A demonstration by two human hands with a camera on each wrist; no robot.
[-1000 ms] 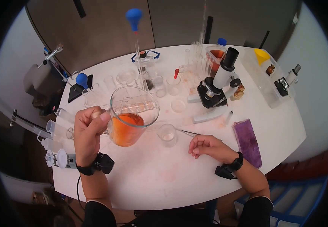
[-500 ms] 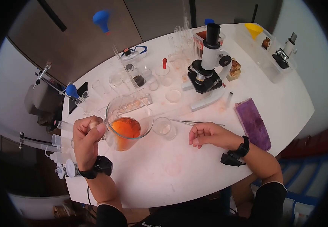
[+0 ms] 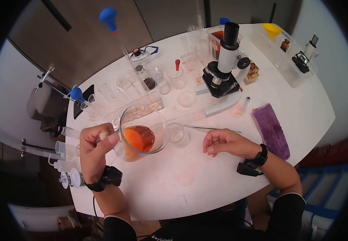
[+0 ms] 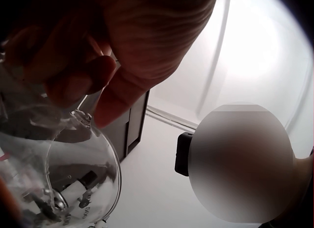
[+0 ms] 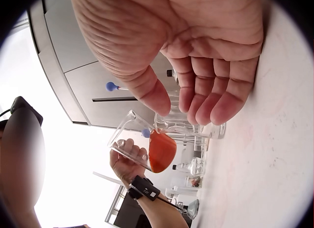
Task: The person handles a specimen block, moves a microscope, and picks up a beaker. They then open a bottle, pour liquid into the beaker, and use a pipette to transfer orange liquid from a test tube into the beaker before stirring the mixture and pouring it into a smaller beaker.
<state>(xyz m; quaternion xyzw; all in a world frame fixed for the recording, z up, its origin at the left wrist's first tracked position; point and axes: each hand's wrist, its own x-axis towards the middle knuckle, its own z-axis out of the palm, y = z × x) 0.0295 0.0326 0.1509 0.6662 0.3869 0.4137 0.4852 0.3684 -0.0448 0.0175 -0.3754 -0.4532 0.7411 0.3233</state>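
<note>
My left hand (image 3: 97, 150) grips the handle of a clear glass measuring jug (image 3: 164, 120), held above the table and tipped in the right wrist view. Orange-red liquid (image 3: 141, 138) lies in its lower part. Just right of the jug, a small clear glass beaker (image 3: 179, 138) stands on the table, partly overlapped by the jug's rim. My right hand (image 3: 232, 143) rests on its little-finger side on the tabletop, fingers loosely bent and holding nothing. Close beyond its fingers lies a thin metal tool (image 3: 198, 128). In the left wrist view, fingers and thumb close round the jug's handle.
A black-and-white microscope (image 3: 224, 66) stands beyond my right hand, with a purple slab (image 3: 271, 132) to the right. Behind the jug are glassware, a dish (image 3: 186, 99) and a tall pipette with a blue bulb (image 3: 108, 18). A plastic tray (image 3: 290, 72) sits at back right.
The head view has swung, shifting the whole table in frame. The jug has come lower and closer to the small beaker. My right hand stays in much the same pose.
</note>
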